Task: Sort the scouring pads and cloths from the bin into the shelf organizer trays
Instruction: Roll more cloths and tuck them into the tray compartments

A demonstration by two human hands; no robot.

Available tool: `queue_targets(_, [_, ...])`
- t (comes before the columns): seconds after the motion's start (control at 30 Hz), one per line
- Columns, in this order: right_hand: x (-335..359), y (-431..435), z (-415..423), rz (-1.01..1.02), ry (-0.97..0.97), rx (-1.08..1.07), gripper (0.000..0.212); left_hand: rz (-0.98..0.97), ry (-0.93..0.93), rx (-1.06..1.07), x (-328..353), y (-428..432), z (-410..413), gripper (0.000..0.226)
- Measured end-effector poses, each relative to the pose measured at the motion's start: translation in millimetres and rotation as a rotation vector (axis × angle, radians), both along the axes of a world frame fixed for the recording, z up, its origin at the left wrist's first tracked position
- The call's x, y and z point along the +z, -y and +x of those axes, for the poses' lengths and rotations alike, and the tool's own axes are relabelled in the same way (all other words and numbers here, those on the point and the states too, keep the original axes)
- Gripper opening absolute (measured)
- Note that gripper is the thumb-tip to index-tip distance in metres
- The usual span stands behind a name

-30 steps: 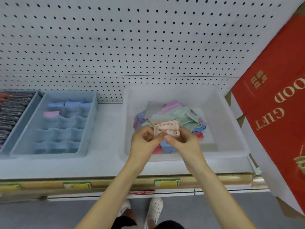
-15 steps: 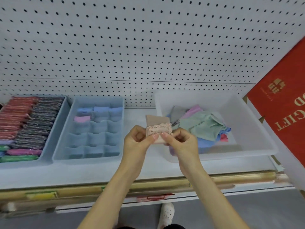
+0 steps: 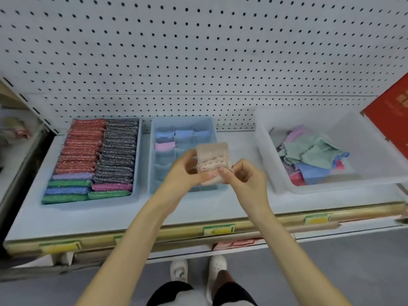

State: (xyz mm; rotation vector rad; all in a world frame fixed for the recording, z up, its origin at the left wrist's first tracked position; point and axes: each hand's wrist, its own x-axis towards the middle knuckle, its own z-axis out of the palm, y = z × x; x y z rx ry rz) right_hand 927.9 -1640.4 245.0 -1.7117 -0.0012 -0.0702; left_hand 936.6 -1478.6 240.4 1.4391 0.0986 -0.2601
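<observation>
Pegboard shelf (image 3: 239, 149), hands (image 3: 184, 172) pinching beige cloth (image 3: 213, 155)

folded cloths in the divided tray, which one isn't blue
The pink cloth, in the left column of the divided tray, one row in front of the back row. The other filled cells hold blue cloths.

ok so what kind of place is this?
Probably a shop aisle being restocked: a pegboard back wall, a shelf with price labels along its front rail, and a tray packed with scouring pads. The left hand and right hand hold a beige cloth.
</observation>
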Motion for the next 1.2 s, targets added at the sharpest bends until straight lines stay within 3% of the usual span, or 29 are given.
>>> queue_targets(0.17, [-2,-10,4,0.155,-0.212,0.004,0.027,0.098,0.081,0.004,2,-9,-2,0.036])
queue_targets(0.27, [3,-1,17,0.255,-0.422,0.260,0.044,0.089,0.095,-0.068,6,-16,-5,0.037])
queue_targets(0.37, [2,5,28,0.294,-0.405,0.493,0.038,0.006,0.062,-0.139,10,-22,-6,0.038])
queue_targets(0.47, [1,2,32,0.381,-0.388,0.525,0.023,-0.147,0.000,-0.094,8,-25,-5,0.032])
queue_targets(0.57, [4,5,40,0.433,-0.394,0.579,0.026,-0.254,-0.032,-0.082,6,-27,-3,0.027])
queue_targets(0.67, [2,8,52,0.395,-0.405,0.583,0.038,-0.243,-0.064,-0.117,6,-28,4,0.033])
queue_targets(0.8, [1,5,66,0.428,-0.468,0.544,0.029,-0.135,-0.108,-0.041,9,-24,17,0.025])
queue_targets(0.9, [-2,-3,72,0.172,-0.396,0.498,0.012,0.057,-0.069,0.062,5,-18,26,0.005])
queue_targets(0.97, [-5,-8,77,0.006,-0.329,0.443,0.019,0.057,-0.099,0.142,-1,-19,31,0.022])
queue_targets(1.07, [-9,-15,86,0.012,-0.339,0.433,0.024,-0.056,-0.222,0.206,-10,-29,37,0.033])
queue_targets(1.2, [-17,-30,100,-0.149,-0.372,0.637,0.035,0.092,-0.212,0.169,-22,-46,40,0.022])
